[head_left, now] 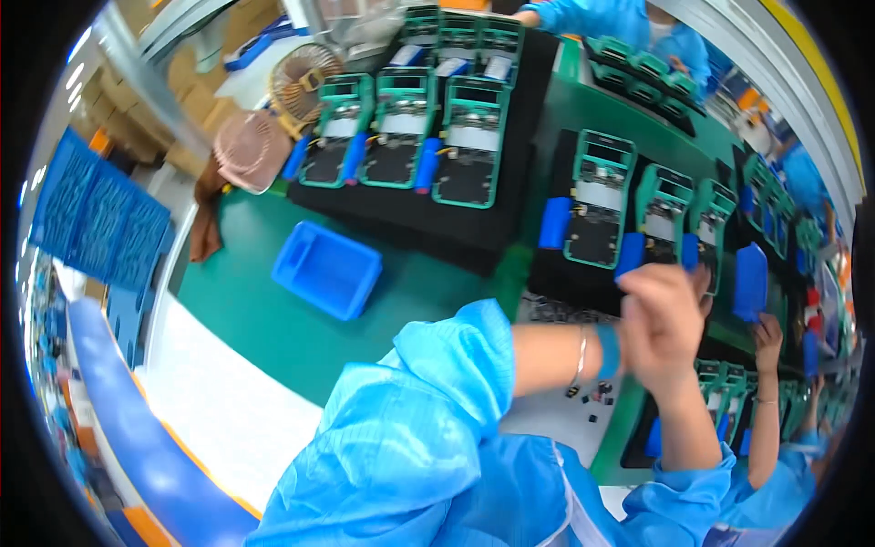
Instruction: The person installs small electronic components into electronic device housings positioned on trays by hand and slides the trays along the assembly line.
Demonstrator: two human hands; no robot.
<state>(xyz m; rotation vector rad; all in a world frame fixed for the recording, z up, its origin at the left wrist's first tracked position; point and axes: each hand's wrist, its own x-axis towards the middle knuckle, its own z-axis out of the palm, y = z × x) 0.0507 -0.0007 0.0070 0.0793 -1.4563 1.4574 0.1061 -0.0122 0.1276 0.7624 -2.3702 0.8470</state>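
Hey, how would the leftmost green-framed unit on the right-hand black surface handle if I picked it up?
The green-framed unit would probably feel stiff, since its rectangular frame looks firm. Its circuitry lies exposed, so it may be fragile if pressed. Lying flat on the black surface, it seems unlikely to roll.

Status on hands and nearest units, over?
Hands overlapping, blurred, grip unclear. Green units just beyond, on black mat. Hands partly block mat.

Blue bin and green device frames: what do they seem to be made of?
Blue bin: probably moulded plastic, slightly glossy; even colour and rounded corners suggest it. Green device frames: probably satin plastic; smooth, evenly coloured edges, though coated metal is possible.
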